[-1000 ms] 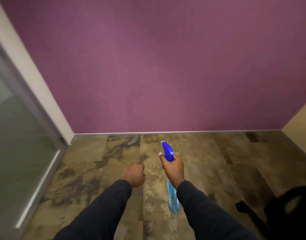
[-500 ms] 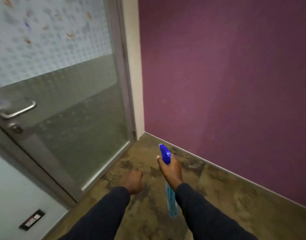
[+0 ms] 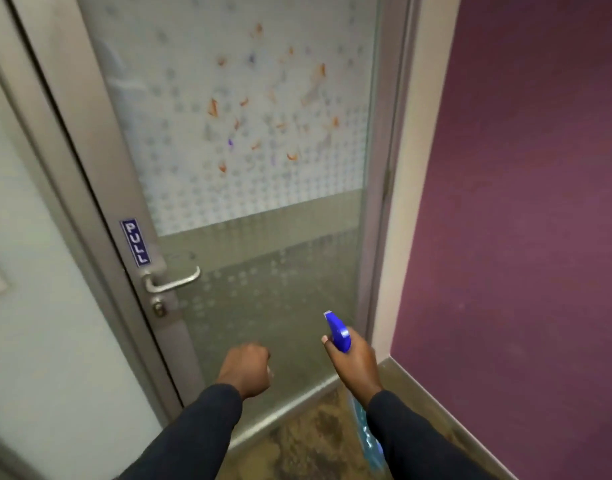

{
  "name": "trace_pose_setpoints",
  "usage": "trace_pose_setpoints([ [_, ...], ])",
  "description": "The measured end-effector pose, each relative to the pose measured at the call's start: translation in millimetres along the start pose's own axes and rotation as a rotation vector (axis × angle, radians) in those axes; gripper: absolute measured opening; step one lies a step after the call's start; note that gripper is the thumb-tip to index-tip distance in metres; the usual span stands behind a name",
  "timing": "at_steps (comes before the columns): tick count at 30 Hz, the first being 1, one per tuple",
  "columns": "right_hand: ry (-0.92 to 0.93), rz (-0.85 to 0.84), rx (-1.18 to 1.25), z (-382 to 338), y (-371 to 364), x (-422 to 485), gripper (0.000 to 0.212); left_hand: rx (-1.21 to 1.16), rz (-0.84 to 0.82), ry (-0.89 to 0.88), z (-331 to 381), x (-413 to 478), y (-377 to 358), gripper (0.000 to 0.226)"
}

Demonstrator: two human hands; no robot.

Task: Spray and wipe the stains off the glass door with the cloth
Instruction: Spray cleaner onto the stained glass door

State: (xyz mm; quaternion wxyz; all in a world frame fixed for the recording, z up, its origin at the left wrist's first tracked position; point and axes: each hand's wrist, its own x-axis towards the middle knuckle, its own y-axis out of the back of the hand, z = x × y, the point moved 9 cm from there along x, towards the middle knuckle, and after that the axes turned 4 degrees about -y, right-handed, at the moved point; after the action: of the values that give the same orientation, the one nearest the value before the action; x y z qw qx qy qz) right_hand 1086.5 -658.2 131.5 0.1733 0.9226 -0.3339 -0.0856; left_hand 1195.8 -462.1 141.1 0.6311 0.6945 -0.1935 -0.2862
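Nothing cleaned yet: orange stains (image 3: 280, 109) all over glass door (image 3: 263, 271), right hand (image 3: 354, 363) gripping spray bottle (image 3: 339, 332) low, left hand (image 3: 247, 368) clenched, cloth unseen.

Left hand (image 3: 247, 370) fisted (right hand (image 3: 354, 363) gripping).

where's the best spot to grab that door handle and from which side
Grip the handle on its straight bar, out toward the free, curled end on the right. Come from above with the left hand, which looks nearer. The bar sticks out sideways from its pivot by the door edge, so the far end gives most leverage.
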Motion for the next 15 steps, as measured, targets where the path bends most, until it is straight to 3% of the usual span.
trace_pose_setpoints([
  [9, 0.166, -0.007, 0.184, -153.6, -52.5, 112.0, 0.028, 0.158, 0.354, 0.094, -135.0, 87.6, 175.7, 0.037],
  [15, 0.272, 0.007, 0.239, -243.8, -59.9, 155.2, 0.031, 0.218, 0.525, 0.102, -172.6, 111.4, 257.6, 0.029],
])
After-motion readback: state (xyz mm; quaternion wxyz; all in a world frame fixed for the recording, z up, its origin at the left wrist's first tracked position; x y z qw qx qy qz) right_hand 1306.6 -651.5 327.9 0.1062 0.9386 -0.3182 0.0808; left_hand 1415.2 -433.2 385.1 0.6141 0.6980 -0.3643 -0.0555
